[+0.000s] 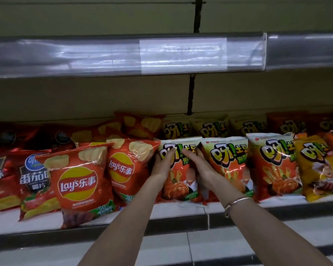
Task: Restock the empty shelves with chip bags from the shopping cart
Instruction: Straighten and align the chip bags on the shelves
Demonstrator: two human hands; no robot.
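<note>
Filling the lower shelf (173, 209), chip bags (77, 181) stand above tiles (210, 244).

Shiny stuff everywhere on this shelf

The Lay's bags (79, 181) left of centre and the white-topped chip bag (178, 181) mid-frame are crinkly, glossy plastic film catching glare; the price strip (104, 54) across the top is clear shiny plastic over a matt paper label (183, 55), the back panel (85, 96) looks flat matt, and lower right there's a thin polished metal bracelet (238, 201).
</note>
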